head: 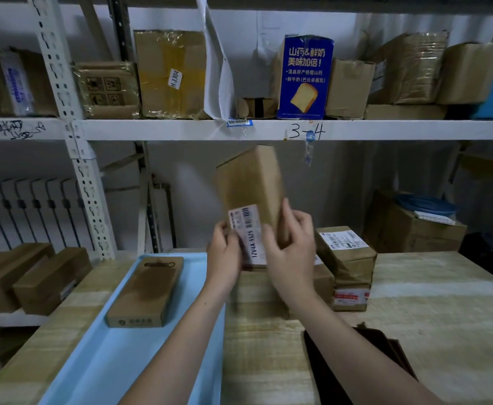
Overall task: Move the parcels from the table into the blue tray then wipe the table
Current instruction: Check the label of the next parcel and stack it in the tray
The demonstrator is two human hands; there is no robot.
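Step in hand: a person lifts a tall cardboard parcel (pixel 249 182) off the wooden worktop (pixel 432 302), both hands on its lower end; the parcel-moving stage looks partly done, with wiping not yet begun.

Left hand: the left hand (pixel 225 254) grips the parcel's bottom left corner, fingers curled over the edge of the white shipping label (pixel 246 232).

Right hand: the right hand (pixel 290 247) clasps the lower right side, thumb and fingers wrapped round the box.

Parcel held: upright, tilted slightly, blurred, raised clear above the worktop between the blue tray (pixel 99 361) and the remaining boxes.

Blue tray: lies on the left of the worktop, just beside the person's left forearm; one flat brown box (pixel 146 292) already lies in it.

Still waiting: a taped parcel (pixel 346 264) stands on the worktop just right of the hands, with lower boxes half hidden behind the arms.

Next move, as judged: swing the held parcel left and lay it down in the tray's bare space beside the flat box.

Near edge: a dark folded thing (pixel 356 363) lies on the worktop, possibly the wiping cloth; too dim to tell.
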